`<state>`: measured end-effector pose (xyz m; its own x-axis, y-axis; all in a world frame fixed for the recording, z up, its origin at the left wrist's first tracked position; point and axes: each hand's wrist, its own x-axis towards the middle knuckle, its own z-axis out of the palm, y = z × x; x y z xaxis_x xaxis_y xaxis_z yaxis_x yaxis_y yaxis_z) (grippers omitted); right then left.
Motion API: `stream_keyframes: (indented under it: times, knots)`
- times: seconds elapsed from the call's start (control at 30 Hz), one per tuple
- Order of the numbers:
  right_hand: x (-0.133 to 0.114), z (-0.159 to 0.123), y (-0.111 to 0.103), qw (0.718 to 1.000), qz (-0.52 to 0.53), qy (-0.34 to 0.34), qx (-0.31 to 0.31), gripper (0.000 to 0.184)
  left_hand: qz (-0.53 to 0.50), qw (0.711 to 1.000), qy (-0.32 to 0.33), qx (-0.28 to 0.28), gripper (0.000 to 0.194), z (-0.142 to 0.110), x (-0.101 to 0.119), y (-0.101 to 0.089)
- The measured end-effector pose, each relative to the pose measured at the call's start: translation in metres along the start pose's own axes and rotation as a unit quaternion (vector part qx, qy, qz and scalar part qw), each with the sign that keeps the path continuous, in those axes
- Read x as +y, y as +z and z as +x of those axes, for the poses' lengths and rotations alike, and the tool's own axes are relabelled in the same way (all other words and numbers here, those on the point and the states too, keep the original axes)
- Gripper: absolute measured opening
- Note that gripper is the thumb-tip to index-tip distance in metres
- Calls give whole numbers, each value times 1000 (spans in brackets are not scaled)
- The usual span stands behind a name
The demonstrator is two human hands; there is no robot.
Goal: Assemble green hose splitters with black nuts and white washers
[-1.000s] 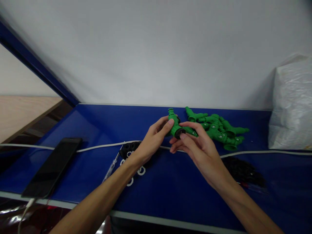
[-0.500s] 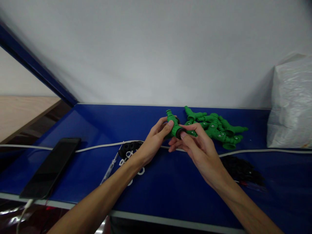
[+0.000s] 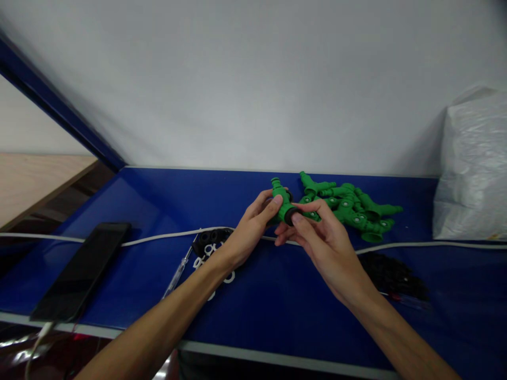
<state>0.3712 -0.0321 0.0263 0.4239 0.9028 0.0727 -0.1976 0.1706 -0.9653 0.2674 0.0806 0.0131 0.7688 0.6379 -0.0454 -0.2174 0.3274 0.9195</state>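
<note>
Working the black ring (image 3: pixel 289 217) on the green pipe joint (image 3: pixel 284 205) seems the step in hand: the left hand (image 3: pixel 253 226) grips the joint, the right hand (image 3: pixel 322 232) pinches the ring, all above the blue table (image 3: pixel 277 295). The next move likely calls for even thumb pressure.

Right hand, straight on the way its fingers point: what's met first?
The black round collar on the green branched plastic fitting: the thumb tip appears to touch it. Beyond, probably the left hand; depth is unclear.
</note>
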Motion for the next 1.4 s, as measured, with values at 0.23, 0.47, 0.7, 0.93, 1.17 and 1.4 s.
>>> stream_keyframes:
  times: [0.23, 0.47, 0.7, 0.93, 1.17, 1.4]
  knots:
    - [2, 0, -1, 1000, -3, -2, -1, 18, 33, 999, 10, 2, 35, 0, -1, -1]
    - [-1, 5, -9, 999, -14, 21, -31, 23, 81, 997, 3, 14, 35, 3, 2, -4]
    - [-3, 4, -11, 999, -30, 30, -31, 25, 118, 993, 25, -2, 36, 3, 8, -3]
    - [0, 5, -11, 999, -30, 34, -25, 25, 169, 984, 56, 7, 38, 3, 8, -2]
    - [-5, 7, -13, 994, 57, 84, -32, 23, 192, 976, 104, 22, 52, 10, 6, -11]
    - [8, 11, -13, 997, -49, 48, 34, 34, 197, 971, 101, 87, 57, 12, 9, -16]
